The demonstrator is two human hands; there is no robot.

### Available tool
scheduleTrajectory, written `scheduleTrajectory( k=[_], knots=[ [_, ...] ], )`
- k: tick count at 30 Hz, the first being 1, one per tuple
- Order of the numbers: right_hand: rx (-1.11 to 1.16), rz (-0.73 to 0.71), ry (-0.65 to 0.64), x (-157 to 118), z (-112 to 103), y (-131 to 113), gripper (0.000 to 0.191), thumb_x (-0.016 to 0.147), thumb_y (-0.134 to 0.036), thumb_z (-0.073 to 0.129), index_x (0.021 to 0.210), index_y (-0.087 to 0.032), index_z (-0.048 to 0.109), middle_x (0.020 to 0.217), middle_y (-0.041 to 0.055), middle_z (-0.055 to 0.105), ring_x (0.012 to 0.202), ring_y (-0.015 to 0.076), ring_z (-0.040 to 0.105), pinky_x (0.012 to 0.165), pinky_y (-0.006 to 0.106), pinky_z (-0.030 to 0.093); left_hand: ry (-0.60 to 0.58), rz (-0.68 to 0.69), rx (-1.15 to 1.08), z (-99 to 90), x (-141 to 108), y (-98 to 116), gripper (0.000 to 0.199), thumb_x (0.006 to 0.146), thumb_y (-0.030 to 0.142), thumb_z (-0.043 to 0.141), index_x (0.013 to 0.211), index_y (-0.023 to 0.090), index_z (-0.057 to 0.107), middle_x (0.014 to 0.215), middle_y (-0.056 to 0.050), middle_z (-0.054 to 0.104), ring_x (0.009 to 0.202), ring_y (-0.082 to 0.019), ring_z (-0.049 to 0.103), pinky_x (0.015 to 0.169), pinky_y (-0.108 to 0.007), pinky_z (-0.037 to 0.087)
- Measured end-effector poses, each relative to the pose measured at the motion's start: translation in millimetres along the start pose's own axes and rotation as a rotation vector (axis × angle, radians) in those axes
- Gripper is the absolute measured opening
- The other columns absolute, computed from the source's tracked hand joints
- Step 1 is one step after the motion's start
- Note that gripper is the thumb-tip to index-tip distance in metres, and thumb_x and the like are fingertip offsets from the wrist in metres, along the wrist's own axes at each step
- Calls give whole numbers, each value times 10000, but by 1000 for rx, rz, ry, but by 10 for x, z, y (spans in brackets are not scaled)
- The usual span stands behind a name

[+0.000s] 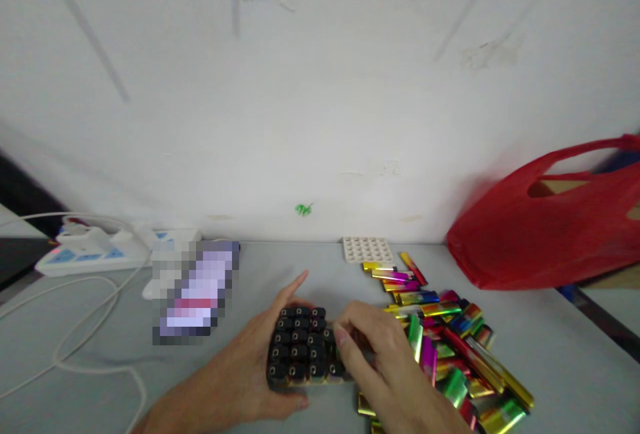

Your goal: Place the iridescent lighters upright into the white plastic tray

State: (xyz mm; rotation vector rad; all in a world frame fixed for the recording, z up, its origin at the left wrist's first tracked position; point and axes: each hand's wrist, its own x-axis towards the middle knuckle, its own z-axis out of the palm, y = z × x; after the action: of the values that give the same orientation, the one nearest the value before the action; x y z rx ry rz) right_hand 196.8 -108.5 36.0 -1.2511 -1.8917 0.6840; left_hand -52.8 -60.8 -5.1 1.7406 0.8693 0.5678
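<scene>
My left hand (250,361) wraps round the left side of a small block of black pieces (299,353). The pieces stand in rows, each with a small ring on top, and a pale tray edge shows below them. My right hand (377,354) has its thumb and index finger pinched together over the block's right side. What those fingers hold, if anything, is hidden. Close by on the right lies a loose pile of shiny, lighter-like tubes (457,341) in gold, red, green, blue and pink.
A white grid tray (367,250) with many holes lies against the wall. On the right sits a red bag (545,234). A phone with a blurred screen (200,294), a white power strip (100,251) and loose white cables (60,347) occupy the left.
</scene>
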Motion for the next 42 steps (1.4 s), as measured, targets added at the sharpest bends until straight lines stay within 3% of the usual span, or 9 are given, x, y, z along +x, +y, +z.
scheduleTrajectory(
  k=[8,13,20,27,32,37,42],
  knots=[
    [1,-69,26,1,9,25,240,1033,-232,521,796,-225,558,744,-33,580,710,155,566,695,296,361,-17,15,-41,6,0,-6,1430,701,115,927,1749,499,34,1580,-41,549,1329,-315,658,1153,-472,551],
    [-21,-53,74,-3,27,46,215,1012,-217,517,803,-222,572,746,-27,591,705,157,579,676,293,357,4,-6,9,5,4,12,1441,688,97,919,1749,501,33,1582,-34,552,1368,-320,635,1229,-507,485],
    [-51,-18,60,-52,3,21,214,1033,-177,471,918,-235,642,846,-7,685,810,184,661,764,305,423,-3,13,-56,24,-3,-19,1393,716,102,883,1751,494,36,1572,-44,550,1260,-299,692,1087,-455,595],
    [-165,-92,65,-25,41,25,234,1026,-214,504,793,-237,505,724,-28,591,654,154,569,647,306,338,-10,-5,-77,31,7,28,1376,733,102,875,1748,507,40,1549,-44,573,1173,-275,735,1000,-418,643],
    [-186,-83,104,-13,61,53,237,1005,-195,515,776,-237,469,695,-38,552,625,146,534,633,307,299,-2,7,-48,25,8,57,1365,730,125,893,1755,473,61,1563,-57,569,1266,-304,700,1087,-454,605],
    [-94,24,-4,0,-8,61,255,1059,-211,496,806,-231,489,722,-47,538,662,141,514,650,292,304,6,2,-54,30,10,38,1354,746,97,868,1757,467,47,1546,-57,588,1254,-291,704,1093,-444,592],
    [-44,-9,-112,5,-23,47,257,1051,-200,532,799,-227,488,723,-55,534,682,136,521,679,293,313,6,2,-27,32,17,58,1348,749,104,870,1749,491,53,1555,-47,577,1226,-283,716,1061,-432,609]
  ],
)
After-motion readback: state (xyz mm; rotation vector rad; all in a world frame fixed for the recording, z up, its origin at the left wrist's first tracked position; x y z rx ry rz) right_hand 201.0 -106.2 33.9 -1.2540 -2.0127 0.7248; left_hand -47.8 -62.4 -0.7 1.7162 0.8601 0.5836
